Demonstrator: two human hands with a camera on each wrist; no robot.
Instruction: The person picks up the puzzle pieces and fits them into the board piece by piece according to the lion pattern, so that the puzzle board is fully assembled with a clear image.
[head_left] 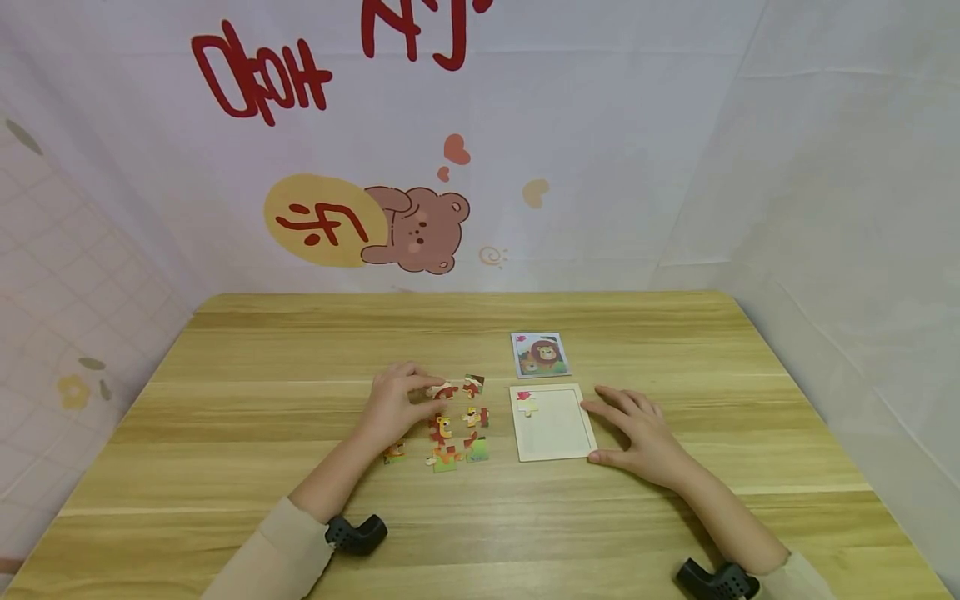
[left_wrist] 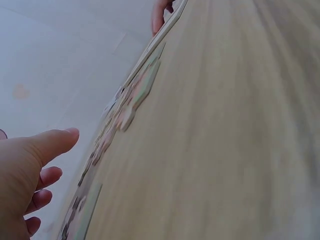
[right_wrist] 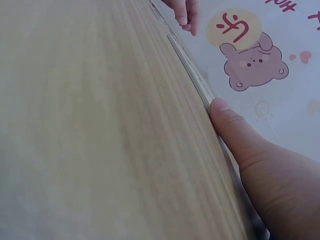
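My left hand (head_left: 396, 405) hovers over loose jigsaw pieces (head_left: 440, 428) left of the middle of the table. Its thumb (left_wrist: 57, 142) is stretched out in the left wrist view, and nothing shows between thumb and fingers. To the right lies a pale puzzle board (head_left: 555, 429) with one or two pieces (head_left: 527, 403) in its top left corner. My right hand (head_left: 637, 435) touches the board's right side, fingers spread along the edge and thumb at the lower right corner. In the right wrist view, the thumb (right_wrist: 235, 125) rests right at the board's edge.
A picture card (head_left: 541, 355) of lions lies just beyond the board. One piece (head_left: 394, 452) sits apart under the left wrist. The wooden table (head_left: 480, 525) ends at a hanging white cloth (head_left: 600, 125) with a printed bear.
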